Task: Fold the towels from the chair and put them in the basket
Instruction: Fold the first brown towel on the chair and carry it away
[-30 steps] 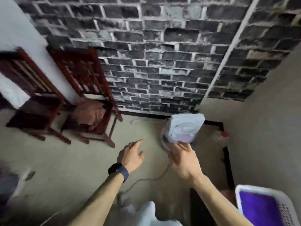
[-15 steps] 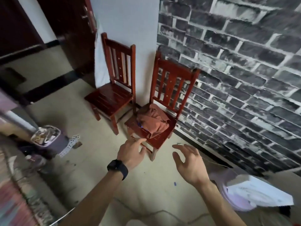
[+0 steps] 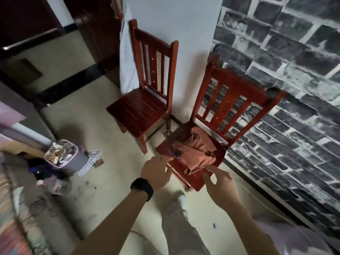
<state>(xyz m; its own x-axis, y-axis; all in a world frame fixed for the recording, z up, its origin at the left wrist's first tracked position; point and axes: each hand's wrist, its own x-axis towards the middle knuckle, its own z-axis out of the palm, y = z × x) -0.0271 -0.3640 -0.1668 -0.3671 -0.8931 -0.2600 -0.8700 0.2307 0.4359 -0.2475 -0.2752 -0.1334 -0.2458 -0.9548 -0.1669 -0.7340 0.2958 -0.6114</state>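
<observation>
- While both arms reached forward, the left hand (image 3: 156,171) hovered at the near corner of the chair (image 3: 237,89) seat, fingers straight, nothing in them.
- Just beside it, the right hand (image 3: 219,183) hung over the seat's front edge, fingers spread and loosely bent, gripping nothing.
- On that seat the towels (image 3: 195,151) lay in a crumpled rust-brown heap, right at the fingertips. The right hand possibly brushed them, though blur hid any contact.
- On the left wrist sat a black watch (image 3: 142,186).
- Off to the left stood a second chair (image 3: 145,109) against the white wall, with a full bin (image 3: 62,153) and scattered playing cards (image 3: 90,161) on the floor.
</observation>
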